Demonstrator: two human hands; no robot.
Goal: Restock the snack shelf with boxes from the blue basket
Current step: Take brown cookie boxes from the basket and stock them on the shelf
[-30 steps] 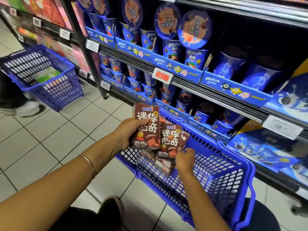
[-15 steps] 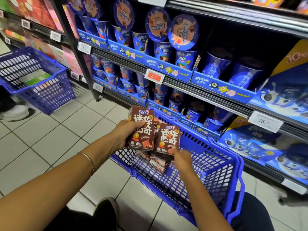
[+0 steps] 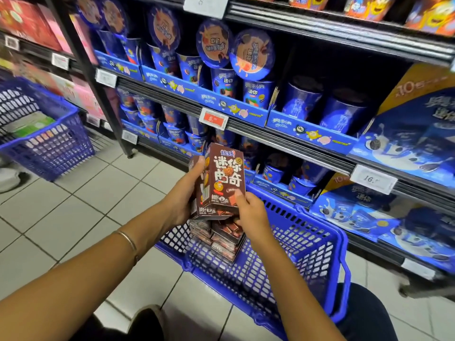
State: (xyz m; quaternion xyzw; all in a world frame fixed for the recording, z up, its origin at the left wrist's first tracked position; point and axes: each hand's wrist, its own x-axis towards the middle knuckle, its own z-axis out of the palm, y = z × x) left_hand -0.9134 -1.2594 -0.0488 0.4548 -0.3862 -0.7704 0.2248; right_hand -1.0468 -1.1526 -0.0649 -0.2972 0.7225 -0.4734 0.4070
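Shop aisle, supermarket type. I'm facing black metal shelves (image 3: 283, 134) packed with rows of identical blue snack cups (image 3: 225, 82) in display trays, price tags (image 3: 213, 118) clipped on the shelf edges, one reading 16 (image 3: 373, 179). Blue plastic shopping basket (image 3: 312, 244) on the tiled floor (image 3: 81, 210) by me, a second basket (image 3: 51, 141) further left. Pink and red boxed goods (image 3: 81, 94) on the next bay.
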